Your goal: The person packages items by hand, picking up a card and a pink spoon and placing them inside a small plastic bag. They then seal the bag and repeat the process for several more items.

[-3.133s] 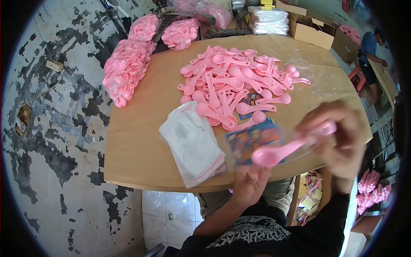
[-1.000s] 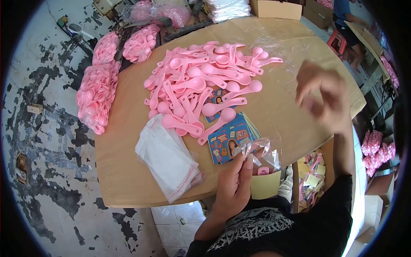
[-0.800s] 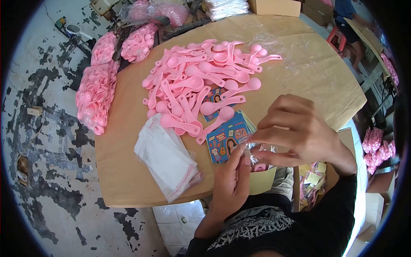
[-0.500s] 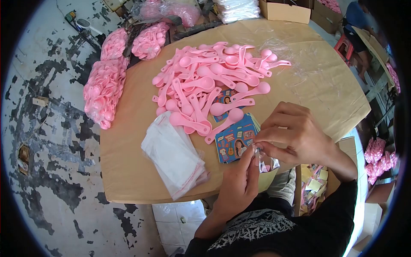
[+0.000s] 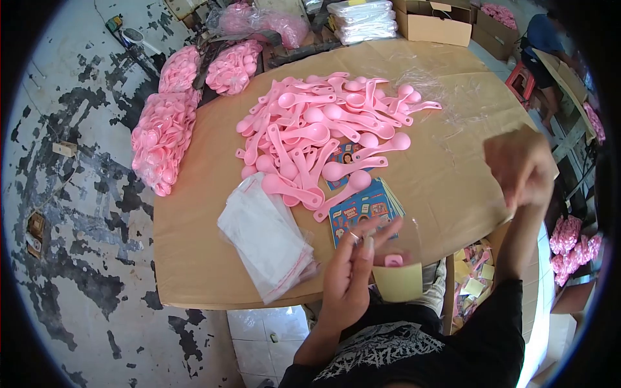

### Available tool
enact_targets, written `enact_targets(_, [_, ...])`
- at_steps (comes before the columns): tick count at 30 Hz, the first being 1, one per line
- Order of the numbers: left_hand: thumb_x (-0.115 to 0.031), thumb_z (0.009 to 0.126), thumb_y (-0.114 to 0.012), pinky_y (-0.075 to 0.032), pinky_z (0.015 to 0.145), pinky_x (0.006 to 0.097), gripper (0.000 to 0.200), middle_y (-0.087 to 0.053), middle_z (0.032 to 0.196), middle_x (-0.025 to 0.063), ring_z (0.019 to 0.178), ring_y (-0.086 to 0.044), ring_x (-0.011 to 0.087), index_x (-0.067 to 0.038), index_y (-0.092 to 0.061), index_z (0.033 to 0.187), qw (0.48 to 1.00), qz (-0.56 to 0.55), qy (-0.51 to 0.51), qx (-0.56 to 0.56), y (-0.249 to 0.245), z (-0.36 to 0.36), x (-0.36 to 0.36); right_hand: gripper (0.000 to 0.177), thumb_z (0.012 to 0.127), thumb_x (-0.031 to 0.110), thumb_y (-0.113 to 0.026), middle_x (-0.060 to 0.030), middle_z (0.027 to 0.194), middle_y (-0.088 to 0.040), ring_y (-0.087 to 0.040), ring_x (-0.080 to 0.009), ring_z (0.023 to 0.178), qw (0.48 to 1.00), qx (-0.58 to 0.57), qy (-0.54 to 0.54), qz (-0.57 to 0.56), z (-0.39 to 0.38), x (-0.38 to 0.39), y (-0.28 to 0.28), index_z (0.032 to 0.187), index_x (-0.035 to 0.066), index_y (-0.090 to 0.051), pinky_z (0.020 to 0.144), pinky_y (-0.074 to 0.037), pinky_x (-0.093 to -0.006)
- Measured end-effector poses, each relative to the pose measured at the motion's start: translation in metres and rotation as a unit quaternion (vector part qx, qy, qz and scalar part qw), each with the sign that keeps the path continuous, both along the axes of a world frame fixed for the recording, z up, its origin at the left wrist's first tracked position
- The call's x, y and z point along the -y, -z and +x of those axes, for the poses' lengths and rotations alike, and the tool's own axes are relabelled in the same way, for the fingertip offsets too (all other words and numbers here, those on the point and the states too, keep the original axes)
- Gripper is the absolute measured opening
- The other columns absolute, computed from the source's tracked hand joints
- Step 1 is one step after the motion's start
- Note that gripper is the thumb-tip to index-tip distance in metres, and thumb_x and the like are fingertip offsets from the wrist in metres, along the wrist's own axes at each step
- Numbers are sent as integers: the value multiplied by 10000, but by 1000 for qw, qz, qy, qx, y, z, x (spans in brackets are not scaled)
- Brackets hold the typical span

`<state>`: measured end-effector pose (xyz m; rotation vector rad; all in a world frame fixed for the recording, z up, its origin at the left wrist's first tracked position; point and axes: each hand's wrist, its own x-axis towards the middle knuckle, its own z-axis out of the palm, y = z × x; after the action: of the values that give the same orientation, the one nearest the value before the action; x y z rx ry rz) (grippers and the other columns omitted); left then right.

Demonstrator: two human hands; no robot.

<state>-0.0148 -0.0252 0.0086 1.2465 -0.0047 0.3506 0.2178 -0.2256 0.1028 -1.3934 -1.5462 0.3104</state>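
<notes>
Your left hand (image 5: 346,278) is at the surface's (image 5: 466,194) near edge, its grip clamped on the side of a clear bag (image 5: 411,247), with thumb and fingers pinching the film. Inside the bag you have a pink handle (image 5: 393,260) and a pale yellow card (image 5: 398,284), its lower part out past the near edge. Your right hand (image 5: 525,165) is raised by the right edge, well apart from the bag, fingers curled; it is blurred, so you cannot tell whether its grip is together on anything. Just beyond your left fingers lies a stack of blue printed cards (image 5: 362,210). Left of it, toward the near left corner, flat empty bags (image 5: 268,236) lie fanned. The loose pink spoons (image 5: 317,129) are heaped across the middle, toward the far edge.
</notes>
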Motion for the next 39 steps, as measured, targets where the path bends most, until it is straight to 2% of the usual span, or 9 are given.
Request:
enact_targets(2, [-130,1033,-320,-478,919,316,304,-525,1306,254,1066,-615,233,47,-396,1268,999,29,-31,-6,-3,0,-1,169,834,98,-688,-76,833,-693,-619,-131,715,968,-50,146,-200,26,0,14,972,1,-687,659,-473,-294])
enact_targets(4, [-152,1031,-336,-506,880,336,299,-526,1303,248,1022,-639,262,39,-418,1246,995,78,-66,4,2,1,-4,210,854,99,-667,-77,899,-695,-622,-136,766,898,213,378,-72,49,-10,62,1036,-6,-668,712,-475,-283])
enact_targets(6, [-146,1030,-338,-503,908,378,280,-518,1306,262,1017,-645,311,43,-431,1216,995,59,-75,24,1,3,-5,247,869,99,-649,-78,958,-693,-624,-140,810,843,249,476,18,50,-12,66,1090,-10,-647,748,-474,-272])
enact_targets(8, [-143,1029,-339,-501,918,396,284,-510,1309,275,1035,-638,333,48,-436,1216,995,56,-79,27,6,4,-9,277,879,97,-635,-79,1008,-688,-623,-143,848,888,65,451,56,16,-14,47,1134,-10,-625,767,-470,-262])
enact_targets(9, [-131,1027,-334,-498,922,409,292,-506,1304,290,1053,-629,349,51,-451,1224,995,50,-87,18,6,6,-8,293,871,96,-643,-92,995,-689,-634,-154,834,898,81,430,33,2,-14,42,1146,-4,-619,755,-478,-276])
enact_targets(13, [-61,1018,-338,-414,1030,403,314,-447,1387,234,1209,-533,323,74,-440,1283,993,89,-71,17,-2,12,-5,263,861,148,-694,-103,923,-697,-651,-169,708,993,-4,109,-39,-73,-42,48,1064,-14,-652,619,-508,-300])
enact_targets(25, [-100,984,-512,-445,889,246,284,-628,1156,126,1016,-568,113,77,-582,1195,991,35,-127,-12,23,12,-9,241,835,168,-739,-59,812,-714,-515,-59,527,988,-116,100,-16,-80,-61,77,1045,58,-699,479,-419,-235])
enact_targets(34, [-75,982,-503,-466,880,263,256,-642,1112,120,991,-598,123,67,-581,1181,993,42,-111,-15,12,22,-10,174,864,43,-673,-127,910,-720,-686,-140,861,981,-170,82,-38,-73,-63,71,1033,19,-705,765,-533,-277])
enact_targets(39, [-15,957,-515,-472,863,257,238,-637,1115,116,992,-605,124,48,-573,1179,992,85,-91,-3,10,22,-10,197,839,-15,-664,-116,883,-716,-680,-164,784,985,-143,93,-3,-71,-63,77,1022,33,-719,702,-528,-283])
